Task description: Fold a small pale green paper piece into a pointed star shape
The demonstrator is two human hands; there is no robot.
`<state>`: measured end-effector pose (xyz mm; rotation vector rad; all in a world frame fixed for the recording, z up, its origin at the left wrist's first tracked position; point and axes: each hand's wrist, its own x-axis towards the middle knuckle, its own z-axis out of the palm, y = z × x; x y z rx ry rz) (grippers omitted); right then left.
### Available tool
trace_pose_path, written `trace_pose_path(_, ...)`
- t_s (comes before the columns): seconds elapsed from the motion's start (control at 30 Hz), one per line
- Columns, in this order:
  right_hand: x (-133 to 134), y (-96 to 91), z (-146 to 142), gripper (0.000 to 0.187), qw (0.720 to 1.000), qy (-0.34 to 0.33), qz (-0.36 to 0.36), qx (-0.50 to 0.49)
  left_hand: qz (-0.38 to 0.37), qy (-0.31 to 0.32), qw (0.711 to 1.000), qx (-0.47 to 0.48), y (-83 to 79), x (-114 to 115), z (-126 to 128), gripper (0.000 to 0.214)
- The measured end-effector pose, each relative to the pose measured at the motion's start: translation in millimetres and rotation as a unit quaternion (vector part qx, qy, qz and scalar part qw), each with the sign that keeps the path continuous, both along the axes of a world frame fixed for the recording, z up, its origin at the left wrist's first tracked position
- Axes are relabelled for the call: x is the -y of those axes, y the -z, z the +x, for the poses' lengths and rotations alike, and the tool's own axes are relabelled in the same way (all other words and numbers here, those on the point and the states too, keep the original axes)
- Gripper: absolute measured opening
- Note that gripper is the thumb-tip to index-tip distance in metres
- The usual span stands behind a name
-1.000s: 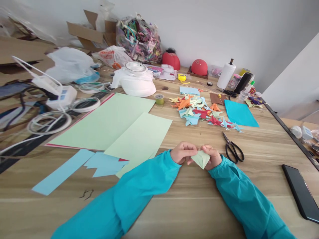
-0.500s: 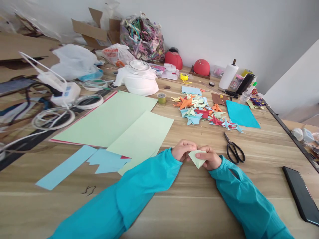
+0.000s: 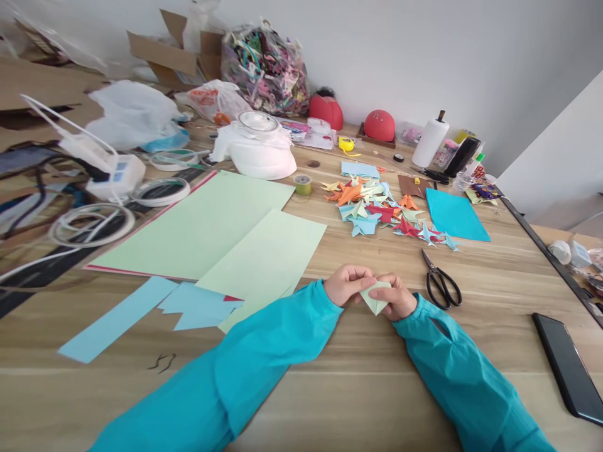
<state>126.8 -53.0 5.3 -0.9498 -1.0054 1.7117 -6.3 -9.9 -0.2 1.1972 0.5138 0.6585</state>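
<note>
A small folded piece of pale green paper (image 3: pixel 377 302) is held between my two hands above the wooden table. My right hand (image 3: pixel 396 297) pinches it, thumb lying across its front face. At its upper left edge, my left hand (image 3: pixel 349 284) closes thumb and fingers on the paper. Black-handled scissors (image 3: pixel 441 282) lie just right of my right hand. Beyond my hands is a pile of folded paper cranes (image 3: pixel 372 207) in orange, red, blue and pale green. Left of my left hand lie large pale green sheets (image 3: pixel 264 251).
Blue paper strips (image 3: pixel 117 320) lie at the left front. A phone (image 3: pixel 568 367) rests at the right edge. Farther back are a spool of thread (image 3: pixel 303 184), a turquoise sheet (image 3: pixel 456 213), a white bag-covered bundle (image 3: pixel 259 150) and a cable-laden power strip (image 3: pixel 117 176).
The folded paper has tilted slightly, and my left fingers have shifted a little along its upper edge. Both hands keep their hold. The view has moved slightly.
</note>
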Motion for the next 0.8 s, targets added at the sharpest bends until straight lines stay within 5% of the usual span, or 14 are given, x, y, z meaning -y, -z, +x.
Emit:
trace_pose_path(0.43, 0.2, -2.8, -3.5, 0.045, 0.999, 0.002, -0.005, -0.036, -0.105, -0.022, 0.993, 0.046, -5.4, -0.5, 0.2, 0.03)
trace_pose_path(0.8, 1.4, 0.2, -7.3, 0.05, 1.0, 0.016, -0.003, -0.018, -0.08, 0.007, 0.996, 0.029, 0.5, -0.7, -3.4, 0.026)
